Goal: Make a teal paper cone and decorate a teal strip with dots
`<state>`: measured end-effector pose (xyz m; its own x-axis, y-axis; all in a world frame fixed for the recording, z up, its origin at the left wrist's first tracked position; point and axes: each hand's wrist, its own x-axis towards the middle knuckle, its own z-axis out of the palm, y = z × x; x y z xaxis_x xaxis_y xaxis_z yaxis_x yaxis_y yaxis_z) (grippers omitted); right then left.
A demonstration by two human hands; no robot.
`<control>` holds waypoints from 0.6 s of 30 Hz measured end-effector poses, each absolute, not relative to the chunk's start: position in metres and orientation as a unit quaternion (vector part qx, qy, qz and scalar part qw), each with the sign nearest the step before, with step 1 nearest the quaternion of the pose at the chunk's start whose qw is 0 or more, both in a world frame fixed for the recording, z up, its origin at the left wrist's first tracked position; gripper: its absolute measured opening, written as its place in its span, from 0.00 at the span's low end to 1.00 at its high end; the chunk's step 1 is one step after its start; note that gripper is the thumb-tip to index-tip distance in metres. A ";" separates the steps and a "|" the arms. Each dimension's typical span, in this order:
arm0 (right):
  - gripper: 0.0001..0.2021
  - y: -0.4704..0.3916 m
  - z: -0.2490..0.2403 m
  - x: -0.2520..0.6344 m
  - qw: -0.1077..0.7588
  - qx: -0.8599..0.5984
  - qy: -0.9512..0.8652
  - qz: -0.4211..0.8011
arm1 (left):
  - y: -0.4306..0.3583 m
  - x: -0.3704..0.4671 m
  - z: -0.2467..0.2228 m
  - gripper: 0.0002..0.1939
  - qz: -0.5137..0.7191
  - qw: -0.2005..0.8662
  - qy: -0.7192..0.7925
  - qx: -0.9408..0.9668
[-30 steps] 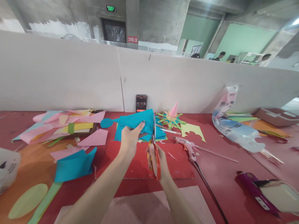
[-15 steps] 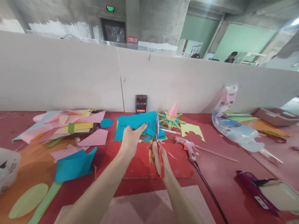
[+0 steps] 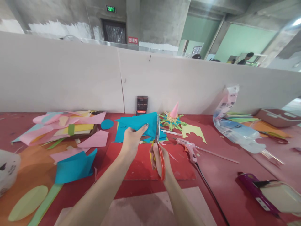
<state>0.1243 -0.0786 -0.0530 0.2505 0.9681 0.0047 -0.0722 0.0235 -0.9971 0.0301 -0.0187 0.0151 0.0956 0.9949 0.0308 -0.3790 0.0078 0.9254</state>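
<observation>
My left hand [image 3: 133,138] pinches a blue paper sheet [image 3: 150,121], thumb on top. In my right hand [image 3: 158,158] are scissors [image 3: 162,163] with red and yellow handles, their blades upright at the sheet's right edge. More blue paper [image 3: 119,133] lies under and behind the held sheet. A red board [image 3: 141,163] is beneath my hands. Just right of the blades stands a pink cone [image 3: 174,111] on a star-shaped base of green and blue strips. A pale green cut sheet [image 3: 193,131] lies beside it.
A pink glue gun [image 3: 189,147] with a black cord lies right of the board. Scrap paper [image 3: 91,139] and folded blue paper [image 3: 74,168] are at left. A phone [image 3: 141,105] leans on the partition. Plastic packaging [image 3: 235,131] and a purple device [image 3: 256,191] lie at right.
My hands, the blue sheet and the scissors look almost unchanged. Beyond the partition, a person at the right background has shifted to the right.
</observation>
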 end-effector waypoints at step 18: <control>0.23 -0.080 -0.050 0.123 0.577 -0.547 -0.399 0.457 | -0.017 0.028 0.019 0.17 0.555 0.605 0.387 0.419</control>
<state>0.1232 -0.0797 -0.0502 0.2641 0.9637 -0.0393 -0.0905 -0.0158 -0.9958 0.0284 -0.0175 0.0186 0.0838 0.9965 -0.0032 -0.3488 0.0323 0.9366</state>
